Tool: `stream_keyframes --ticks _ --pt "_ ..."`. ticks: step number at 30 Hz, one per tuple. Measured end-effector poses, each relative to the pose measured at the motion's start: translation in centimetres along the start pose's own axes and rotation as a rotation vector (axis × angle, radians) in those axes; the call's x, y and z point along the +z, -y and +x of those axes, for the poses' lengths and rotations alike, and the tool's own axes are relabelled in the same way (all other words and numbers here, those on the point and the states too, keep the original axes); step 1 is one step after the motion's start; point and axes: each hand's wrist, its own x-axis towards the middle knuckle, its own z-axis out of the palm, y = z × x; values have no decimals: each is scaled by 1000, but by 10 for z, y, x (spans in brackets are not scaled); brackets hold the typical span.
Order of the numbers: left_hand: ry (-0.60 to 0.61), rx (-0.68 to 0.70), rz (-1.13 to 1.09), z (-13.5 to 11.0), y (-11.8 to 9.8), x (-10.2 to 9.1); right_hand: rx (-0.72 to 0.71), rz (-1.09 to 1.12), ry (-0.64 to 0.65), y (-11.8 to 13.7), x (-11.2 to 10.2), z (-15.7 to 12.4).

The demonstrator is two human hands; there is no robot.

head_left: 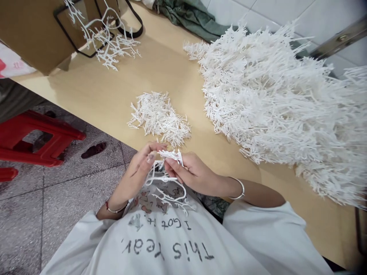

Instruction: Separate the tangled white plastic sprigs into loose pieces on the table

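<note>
Just in front of my shirt, my right hand [193, 172] pinches white branched plastic-looking pieces [172, 154] between thumb and fingers. Curved around the other end of these pieces is my left hand [140, 164], its thumb and forefinger close together at the tips; the exact contact is partly hidden. A looped, branching white strand [164, 178] hangs below and between both hands. Just beyond my fingers lies a small heap of short white sticks [162, 118] on the table [160, 72].
A big pile of white branched pieces [269, 99] covers the table's right side. At the back left, another white branched strand [110, 46] hangs by a cardboard box [31, 30] and black frame. Dark green cloth [189, 17] lies along the wall. A red stool [37, 133] stands left.
</note>
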Motion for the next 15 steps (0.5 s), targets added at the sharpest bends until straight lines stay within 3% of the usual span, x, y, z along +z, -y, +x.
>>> stream_keyframes --ticks 5,8,10,15 --pt "170 28 286 6 -4 -3 -10 -62 11 -1 -1 -1" --pt "271 -14 217 7 -4 -4 -27 -93 -19 0 -4 -1" --pt "276 -47 148 7 -3 -3 -36 -113 -53 0 -7 -1" --pt "159 -22 129 6 1 4 -77 -191 -127 -6 -14 1"
